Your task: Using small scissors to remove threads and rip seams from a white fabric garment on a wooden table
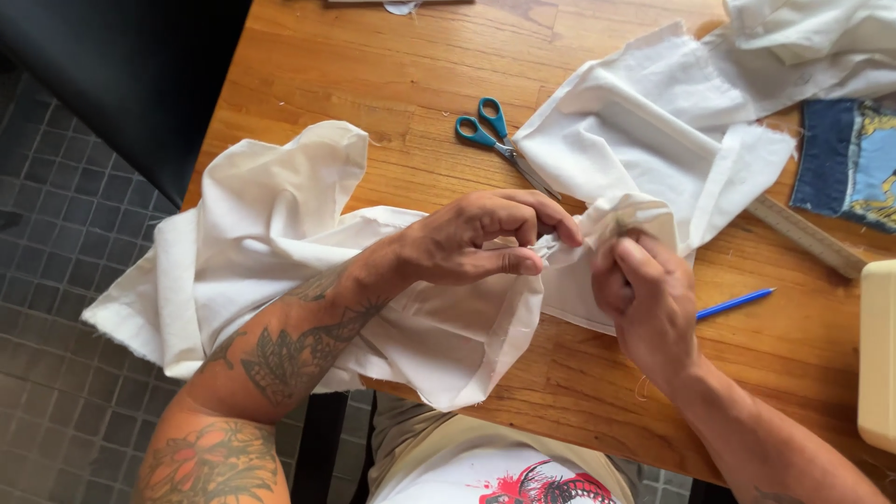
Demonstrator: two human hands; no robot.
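A large piece of cream-white cloth (271,233) lies crumpled over the near left part of the wooden table (392,65) and hangs off its edge. My left hand (476,243) pinches a fold of this cloth between thumb and fingers at the middle of the view. My right hand (644,299) grips the same bunched fold just to the right, fingers curled around it. The two hands almost touch. Whether a needle or pin sits between the fingers cannot be seen.
Teal-handled scissors (490,131) lie behind my hands. More white cloth (653,121) spreads to the back right. A denim patch (854,159), a wooden ruler (807,238), a blue pencil (733,303) and a cream box (877,355) lie to the right. Dark tiled floor on the left.
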